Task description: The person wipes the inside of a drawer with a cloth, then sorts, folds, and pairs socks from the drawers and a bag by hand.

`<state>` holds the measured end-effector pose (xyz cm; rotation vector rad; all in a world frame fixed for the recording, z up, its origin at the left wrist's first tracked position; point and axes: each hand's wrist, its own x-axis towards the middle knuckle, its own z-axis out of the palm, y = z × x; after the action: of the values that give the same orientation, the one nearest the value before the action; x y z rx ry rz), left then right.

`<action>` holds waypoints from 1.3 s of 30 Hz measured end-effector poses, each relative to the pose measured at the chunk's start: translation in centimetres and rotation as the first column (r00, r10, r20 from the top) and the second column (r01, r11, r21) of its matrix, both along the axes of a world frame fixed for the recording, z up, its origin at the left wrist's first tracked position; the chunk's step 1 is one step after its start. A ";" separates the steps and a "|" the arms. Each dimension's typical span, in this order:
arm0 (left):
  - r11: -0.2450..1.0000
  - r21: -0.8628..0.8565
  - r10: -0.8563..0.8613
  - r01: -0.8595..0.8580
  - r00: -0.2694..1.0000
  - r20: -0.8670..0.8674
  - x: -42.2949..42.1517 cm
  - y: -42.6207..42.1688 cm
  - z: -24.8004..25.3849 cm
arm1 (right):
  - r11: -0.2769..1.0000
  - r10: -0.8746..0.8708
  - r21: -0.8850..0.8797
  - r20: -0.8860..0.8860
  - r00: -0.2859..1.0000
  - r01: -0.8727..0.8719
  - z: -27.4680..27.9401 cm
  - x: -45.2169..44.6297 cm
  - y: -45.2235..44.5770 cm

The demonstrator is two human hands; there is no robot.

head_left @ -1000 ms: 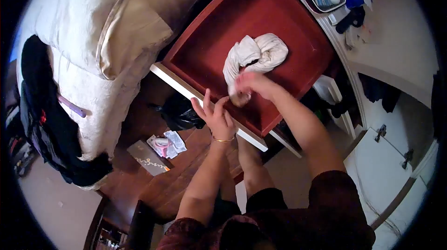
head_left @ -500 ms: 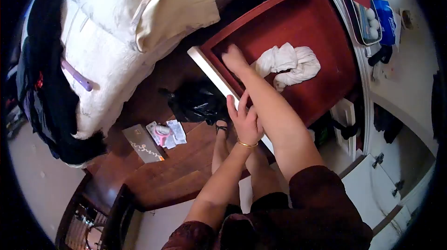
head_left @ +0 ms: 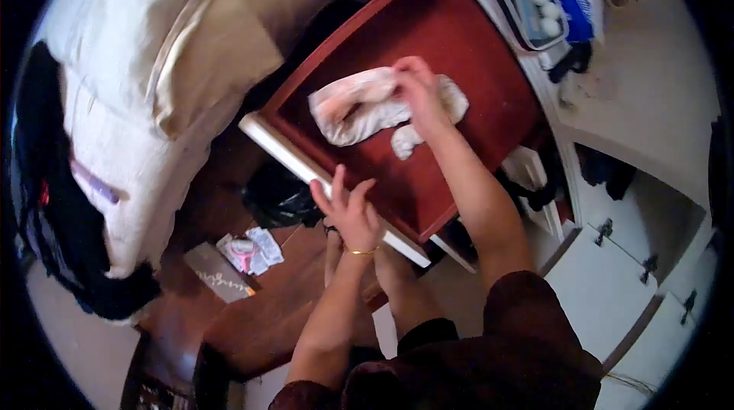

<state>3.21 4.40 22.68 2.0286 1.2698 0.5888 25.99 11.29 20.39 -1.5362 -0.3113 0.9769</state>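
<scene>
A red-lined drawer (head_left: 489, 66) with a white front edge (head_left: 287, 152) is pulled out in front of me. Inside it lies a crumpled white cloth (head_left: 375, 116), stretched out toward the front corner with one end folded back. My right hand (head_left: 419, 94) reaches into the drawer, its fingers closed on the upper part of the cloth; the fingertips are slightly blurred. Just outside the drawer, by the white front edge, my left hand (head_left: 352, 211) has its fingers spread and holds nothing. A gold bangle (head_left: 362, 252) circles the left wrist.
Pale bedding (head_left: 115, 97) and a black garment (head_left: 53, 219) fill the left. On the wooden floor are a black plastic bag (head_left: 279, 194), a grey box (head_left: 218, 271) and papers (head_left: 264, 249). A tray of white balls (head_left: 549, 26) and a blue packet (head_left: 572, 5) sit upper right.
My right hand has moved from the drawer's front corner back onto the cloth, which now spreads farther toward the front. My left hand has come away from the right arm. The view has shifted.
</scene>
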 end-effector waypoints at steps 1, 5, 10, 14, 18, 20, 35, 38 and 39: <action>1.000 0.007 0.001 -0.001 1.000 -0.023 0.0 -0.1 0.0 | 0.987 -0.102 -0.091 0.278 0.955 0.132 -0.6 2.7 -1.4; 0.999 0.044 0.011 -0.013 0.999 0.040 0.4 -0.2 0.1 | 0.734 0.194 -0.593 0.651 0.733 0.332 0.1 7.0 -4.0; 0.994 0.107 -0.001 0.003 1.000 -0.022 0.8 -0.2 0.6 | 0.590 0.495 -0.786 0.533 0.687 0.185 -2.7 -5.1 -2.9; 0.986 0.161 -0.048 0.053 0.998 -0.038 0.7 -0.3 0.2 | 0.725 0.662 -0.687 0.711 0.237 0.036 -6.3 -7.4 -5.2; 0.977 0.191 -0.071 0.093 0.991 -0.116 0.7 -0.5 0.4 | 0.717 0.692 -0.667 0.715 0.099 -0.201 -5.4 -5.1 -10.4; 0.969 0.219 -0.096 0.114 0.991 -0.094 0.7 -0.6 0.3 | 0.665 0.746 -0.713 0.648 0.151 -0.225 -6.4 -4.9 -12.9; 0.916 0.342 -0.115 0.210 0.954 -0.277 -0.7 0.2 -2.0 | 0.209 0.978 -0.837 0.181 0.104 -0.506 7.7 -7.0 -19.7; 0.902 0.349 -0.167 0.253 0.951 -0.260 -0.8 0.1 -1.3 | 0.475 0.878 -0.721 0.349 0.328 -0.505 10.2 -8.1 -21.6; 0.863 0.387 -0.193 0.326 0.919 -0.344 -1.7 0.9 -2.7 | 0.815 0.566 -0.546 0.675 0.473 -0.196 12.5 -9.3 -23.9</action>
<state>1.46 5.32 20.01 2.7005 1.0531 0.4830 16.66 -12.65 32.86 -2.3287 -1.2666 0.5877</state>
